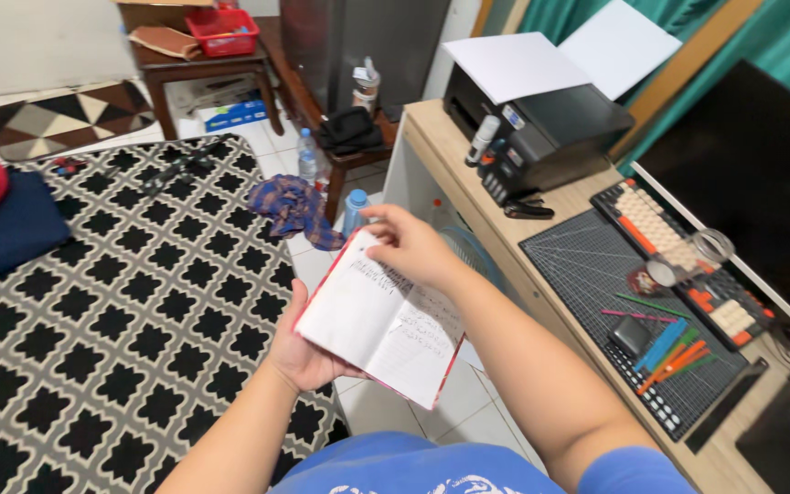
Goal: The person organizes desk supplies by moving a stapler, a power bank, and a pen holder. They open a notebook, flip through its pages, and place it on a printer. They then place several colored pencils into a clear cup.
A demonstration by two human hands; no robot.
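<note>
A black-and-white patterned rug covers the floor left of a pale wooden desk carrying a boxy black printer and gridded cutting mat. Between them, the left hand cups an open red-edged notebook from beneath, fingers closed on its cover, while the right hand pinches its top page edge.

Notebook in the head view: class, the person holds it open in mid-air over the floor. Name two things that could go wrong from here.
1. The notebook rests only on the left hand while the right hand lifts a page; it could slip and fall to the tiled floor.
2. The right hand pinches the page's top edge, so a hard pull might crease or tear the thin paper.
</note>
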